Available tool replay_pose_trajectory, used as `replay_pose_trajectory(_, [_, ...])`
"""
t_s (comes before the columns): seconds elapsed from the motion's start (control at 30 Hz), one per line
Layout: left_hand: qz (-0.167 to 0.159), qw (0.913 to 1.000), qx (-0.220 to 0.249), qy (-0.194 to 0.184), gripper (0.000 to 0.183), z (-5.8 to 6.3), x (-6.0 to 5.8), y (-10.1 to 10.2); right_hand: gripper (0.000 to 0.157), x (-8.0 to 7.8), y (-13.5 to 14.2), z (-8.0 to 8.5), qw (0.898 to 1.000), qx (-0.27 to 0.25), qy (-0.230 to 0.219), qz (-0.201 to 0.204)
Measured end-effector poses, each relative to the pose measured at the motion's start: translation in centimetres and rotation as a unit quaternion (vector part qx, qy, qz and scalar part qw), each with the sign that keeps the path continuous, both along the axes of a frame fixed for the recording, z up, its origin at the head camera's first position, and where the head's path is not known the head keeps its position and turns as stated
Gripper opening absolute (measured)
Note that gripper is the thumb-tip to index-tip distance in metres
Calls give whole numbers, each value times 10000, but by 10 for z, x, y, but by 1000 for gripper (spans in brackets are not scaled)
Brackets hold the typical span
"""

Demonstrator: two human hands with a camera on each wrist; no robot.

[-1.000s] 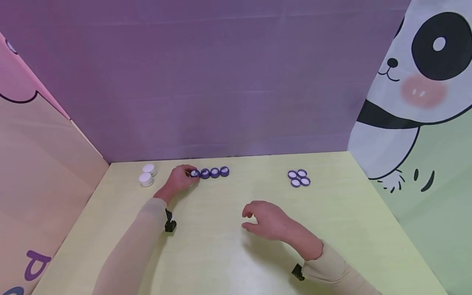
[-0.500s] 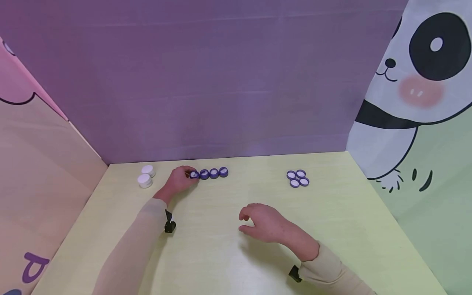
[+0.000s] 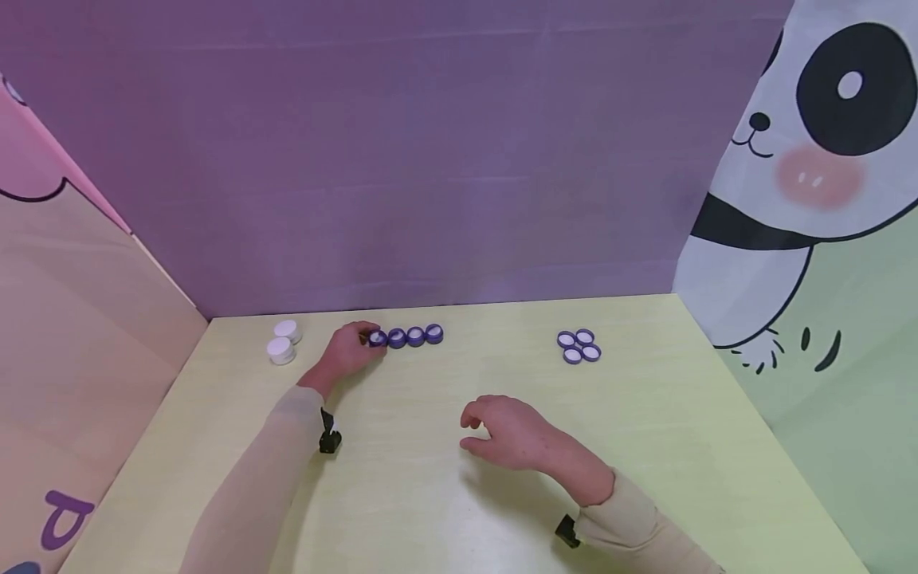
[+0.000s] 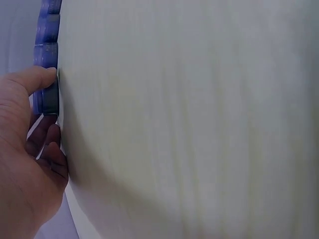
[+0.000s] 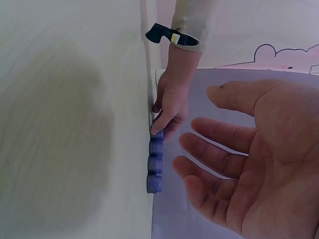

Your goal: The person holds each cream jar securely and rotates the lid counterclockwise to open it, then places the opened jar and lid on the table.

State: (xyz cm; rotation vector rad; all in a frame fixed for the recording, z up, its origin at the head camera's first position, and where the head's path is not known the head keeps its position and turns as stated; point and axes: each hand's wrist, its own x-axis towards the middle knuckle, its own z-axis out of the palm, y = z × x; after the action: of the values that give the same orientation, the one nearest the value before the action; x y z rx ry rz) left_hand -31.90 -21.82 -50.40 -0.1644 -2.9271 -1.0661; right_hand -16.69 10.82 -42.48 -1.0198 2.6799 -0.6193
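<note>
Several small purple round tubs (image 3: 415, 336) with pale tops stand side by side in a row towards the back of the table. My left hand (image 3: 347, 351) pinches the leftmost tub (image 3: 378, 339) between thumb and fingers. In the left wrist view, the thumb (image 4: 42, 78) presses the near side of that tub (image 4: 50, 99), and the other fingers are partly hidden behind it. My right hand (image 3: 511, 433) hovers above the table nearer the front, its fingers loosely bent and apart. Nothing lies between them, as the right wrist view also shows of that hand (image 5: 269, 154).
Two white round pieces (image 3: 281, 351) sit at the back left, close beside the left hand. At the back right, several purple-rimmed discs (image 3: 590, 352) with white centres lie clustered together. Behind the pale table (image 3: 402, 494) rises a purple backdrop (image 3: 445, 159), with printed side panels (image 3: 810, 319).
My right hand has drifted slightly left. The left hand keeps its pinch on the leftmost tub, and the row stands as before.
</note>
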Motion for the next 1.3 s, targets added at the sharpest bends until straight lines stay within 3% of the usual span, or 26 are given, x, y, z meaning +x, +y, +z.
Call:
replay_pose_trajectory(0.2, [-4,9998,201,-9,51,4,5,-7,25,-3,-1,-1,10000,-72,-56,1])
replay_pose_trajectory(0.33, [224,9984,515,67,44,10,10,-19,23,-5,-1,-2,9998,-172,-97,16])
replay_pose_trajectory(0.43, [389,9969,619,304,40,14,13,-32,23,-8,1,-3,9996,-212,-161,1])
replay_pose_trajectory(0.67, [802,9896,394,1131,31,19,26,-69,21,-14,6,-6,9993,-255,-255,-125])
replay_pose_trajectory(0.87, [1447,9775,211,1522,34,16,41,-99,20,-19,11,-12,9988,-263,-355,-195])
replay_pose_trajectory(1.07, [1996,9695,86,1418,45,11,52,-119,18,-24,17,-15,9983,-294,-391,-308])
replay_pose_trajectory(1.3, [2221,9725,-92,693,64,5,59,-133,18,-26,21,-18,9972,-348,-510,-425])
